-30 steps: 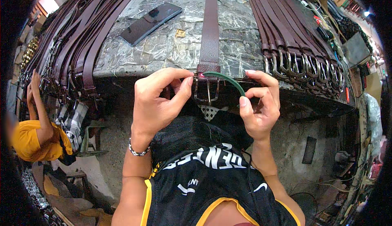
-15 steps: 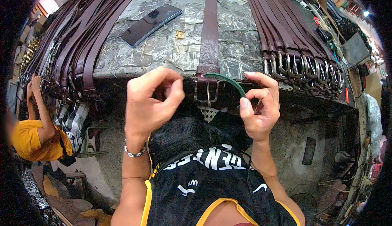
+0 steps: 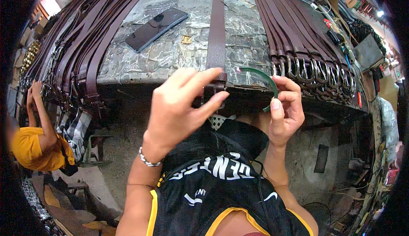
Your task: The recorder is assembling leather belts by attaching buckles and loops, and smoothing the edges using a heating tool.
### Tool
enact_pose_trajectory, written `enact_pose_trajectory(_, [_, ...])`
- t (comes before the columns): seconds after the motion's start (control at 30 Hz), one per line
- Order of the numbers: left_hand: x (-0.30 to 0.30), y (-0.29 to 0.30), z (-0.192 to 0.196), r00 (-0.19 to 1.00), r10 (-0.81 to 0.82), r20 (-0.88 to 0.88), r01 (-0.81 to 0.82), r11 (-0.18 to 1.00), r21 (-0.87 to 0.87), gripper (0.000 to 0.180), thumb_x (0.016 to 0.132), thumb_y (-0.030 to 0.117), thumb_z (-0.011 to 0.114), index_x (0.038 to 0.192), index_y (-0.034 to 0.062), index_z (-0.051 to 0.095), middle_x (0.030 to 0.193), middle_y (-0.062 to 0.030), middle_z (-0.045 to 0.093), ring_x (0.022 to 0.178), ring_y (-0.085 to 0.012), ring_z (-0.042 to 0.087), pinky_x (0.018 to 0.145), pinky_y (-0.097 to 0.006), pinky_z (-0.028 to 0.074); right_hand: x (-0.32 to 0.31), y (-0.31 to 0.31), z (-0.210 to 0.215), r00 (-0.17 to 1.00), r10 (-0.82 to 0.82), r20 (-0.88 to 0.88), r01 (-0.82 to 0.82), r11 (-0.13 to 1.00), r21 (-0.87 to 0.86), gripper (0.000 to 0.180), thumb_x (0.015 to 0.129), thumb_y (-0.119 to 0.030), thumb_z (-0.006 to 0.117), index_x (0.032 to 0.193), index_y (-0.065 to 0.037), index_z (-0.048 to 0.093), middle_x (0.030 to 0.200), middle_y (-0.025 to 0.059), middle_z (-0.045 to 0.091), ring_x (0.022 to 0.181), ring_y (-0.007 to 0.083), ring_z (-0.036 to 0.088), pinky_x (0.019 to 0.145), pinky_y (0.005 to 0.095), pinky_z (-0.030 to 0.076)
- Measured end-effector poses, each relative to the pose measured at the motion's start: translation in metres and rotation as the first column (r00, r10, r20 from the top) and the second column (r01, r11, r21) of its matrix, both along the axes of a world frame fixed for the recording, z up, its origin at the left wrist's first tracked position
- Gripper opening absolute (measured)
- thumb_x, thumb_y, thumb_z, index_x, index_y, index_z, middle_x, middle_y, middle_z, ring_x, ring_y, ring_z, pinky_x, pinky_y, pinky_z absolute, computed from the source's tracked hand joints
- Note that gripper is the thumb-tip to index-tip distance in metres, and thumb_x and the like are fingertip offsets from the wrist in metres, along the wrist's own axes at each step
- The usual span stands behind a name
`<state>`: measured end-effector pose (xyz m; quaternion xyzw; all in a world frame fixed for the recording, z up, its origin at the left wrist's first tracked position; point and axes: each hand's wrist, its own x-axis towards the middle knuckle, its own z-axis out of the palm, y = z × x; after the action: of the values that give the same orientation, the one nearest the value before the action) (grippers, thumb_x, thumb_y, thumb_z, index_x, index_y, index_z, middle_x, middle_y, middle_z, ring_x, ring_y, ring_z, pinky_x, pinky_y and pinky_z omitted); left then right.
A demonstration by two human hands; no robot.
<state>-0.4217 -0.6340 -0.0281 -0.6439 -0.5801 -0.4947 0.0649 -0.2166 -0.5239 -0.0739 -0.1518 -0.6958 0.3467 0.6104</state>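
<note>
A single dark brown leather belt (image 3: 217, 44) runs down the middle of the bench, and its metal buckle hangs at the front edge, mostly hidden behind my left hand. My left hand (image 3: 179, 104), slightly blurred, has thumb and forefinger spread at the belt's buckle end; whether the fingertips touch the leather I cannot tell. Right of the buckle, my right hand (image 3: 287, 112) pinches the lower part of a thin, curved dark green strip (image 3: 268, 80) between thumb and fingers. The strip's pinkish far tip points left toward the belt.
Several belts (image 3: 294, 27) lie side by side on the right, buckles over the edge. More belts (image 3: 93, 52) lie at left. A phone (image 3: 157, 29) rests on the worn bench top (image 3: 170, 61). A person in a yellow shirt (image 3: 40, 148) is at far left.
My left hand has moved right to the buckle end, and its thumb and forefinger have spread apart. My right hand has drawn the green strip rightward, away from the belt.
</note>
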Motion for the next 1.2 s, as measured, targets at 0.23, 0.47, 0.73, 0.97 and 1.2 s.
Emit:
enact_pose_trajectory(0.23, [0.001,0.017,-0.012,0.996,-0.035,-0.081,0.038,0.999,0.034,0.023,0.079,0.002,0.080,0.101,0.0062,0.076,0.071,-0.0038,0.055,0.060,-0.0140,0.051,0.054,-0.029,0.042,0.001,0.001,0.000,1.000,0.008,0.022,-0.008,1.000,0.001,0.008,0.086,-0.003,0.065,0.088,0.000,0.057,0.122,0.0217,0.062,0.112,0.0288,0.063,0.100,0.0415,0.051])
enact_pose_trajectory(0.47, [-0.003,-0.001,-0.009,0.989,-0.029,0.144,0.038,0.998,-0.054,0.008,0.083,-0.001,0.075,0.091,-0.0004,0.074,0.075,-0.0033,0.063,0.058,-0.0067,0.051,0.052,-0.023,0.038,0.009,0.007,-0.001,0.989,-0.001,0.147,-0.015,0.995,0.103,0.011,0.080,-0.002,0.068,0.087,0.001,0.060,0.122,0.0207,0.064,0.109,0.0284,0.063,0.098,0.0396,0.050])
enact_pose_trajectory(0.73, [-0.006,-0.006,-0.006,0.975,-0.006,0.221,0.032,0.993,-0.115,0.005,0.084,-0.001,0.074,0.089,-0.0021,0.072,0.074,-0.0050,0.063,0.063,-0.0099,0.056,0.057,-0.024,0.042,0.008,0.003,-0.001,0.977,-0.048,0.209,0.019,0.990,0.139,0.012,0.078,-0.003,0.071,0.085,0.000,0.062,0.121,0.0192,0.065,0.109,0.0282,0.062,0.097,0.0390,0.049])
enact_pose_trajectory(0.97, [-0.007,-0.002,-0.010,0.979,-0.006,0.202,0.017,0.998,-0.055,0.006,0.082,0.001,0.075,0.088,0.0019,0.072,0.070,-0.0034,0.059,0.057,-0.0107,0.053,0.051,-0.025,0.040,0.008,0.002,-0.001,0.955,-0.073,0.287,0.027,0.986,0.162,0.011,0.081,-0.006,0.069,0.085,0.001,0.061,0.123,0.0217,0.061,0.114,0.0290,0.060,0.103,0.0406,0.046])
enact_pose_trajectory(1.2, [-0.006,-0.006,-0.006,0.976,0.005,0.219,0.023,0.992,-0.122,0.004,0.084,-0.001,0.074,0.087,-0.0015,0.071,0.074,-0.0046,0.063,0.062,-0.0097,0.056,0.056,-0.024,0.042,0.008,0.000,-0.001,0.949,-0.100,0.299,0.048,0.983,0.177,0.012,0.081,-0.007,0.070,0.085,0.000,0.062,0.123,0.0206,0.062,0.112,0.0272,0.060,0.098,0.0369,0.047])
